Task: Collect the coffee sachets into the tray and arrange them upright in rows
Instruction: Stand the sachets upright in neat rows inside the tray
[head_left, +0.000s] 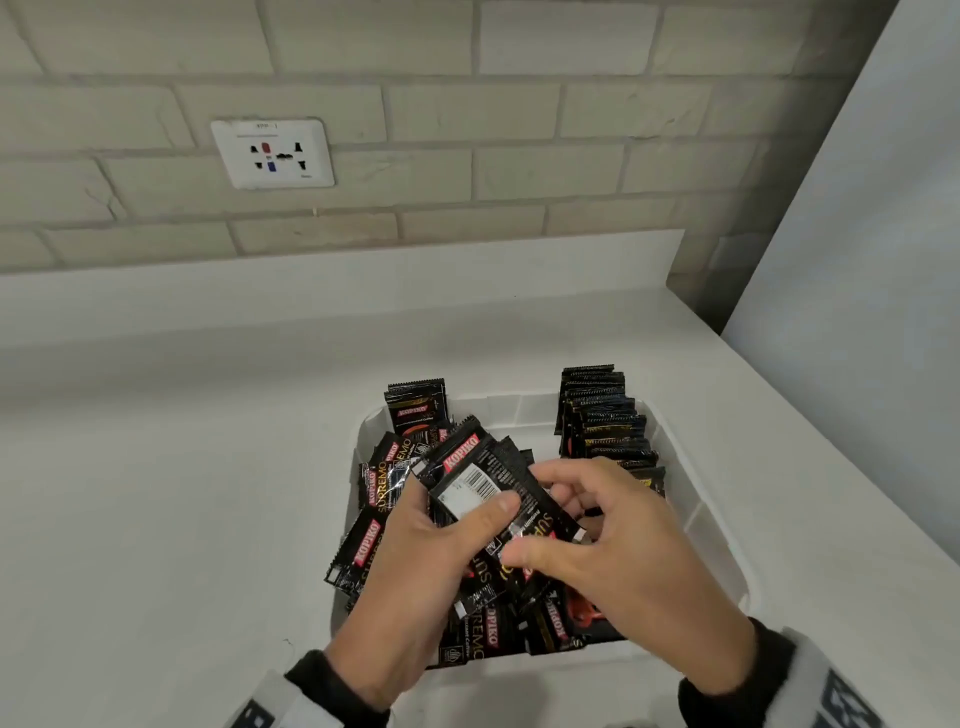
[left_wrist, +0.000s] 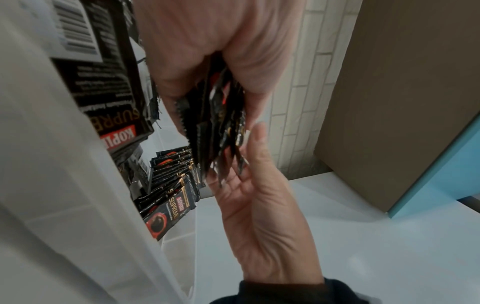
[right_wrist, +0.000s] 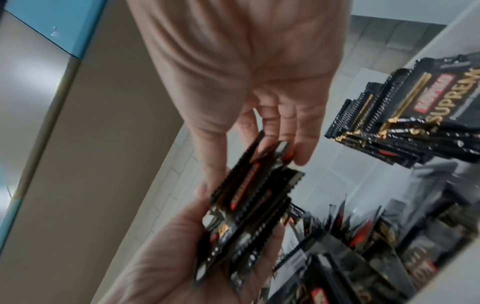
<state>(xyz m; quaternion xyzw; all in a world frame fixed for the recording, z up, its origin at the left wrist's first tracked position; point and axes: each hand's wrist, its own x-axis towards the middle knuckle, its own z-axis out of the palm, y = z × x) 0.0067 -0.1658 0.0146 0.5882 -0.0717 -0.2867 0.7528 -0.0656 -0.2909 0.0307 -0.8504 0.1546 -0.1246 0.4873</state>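
**Sachet stack held over tray**

Both wrist views blurred; sachet count unreadable. Left hand (head_left: 415, 561) grips a stack of sachets (head_left: 488, 499) above the tray (head_left: 696, 499) (thumb on top). Right hand (head_left: 618, 551) fingers (right_wrist: 288, 115), loosely curled, pinch its edge.

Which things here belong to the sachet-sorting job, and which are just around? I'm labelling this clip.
Part of the job:
- white tray
- upright row of sachets along the tray's right side
- loose sachets heaped on its left
- bundle of sachets held by left hand and right hand

Just around:
- wall socket
- white counter
- brick wall
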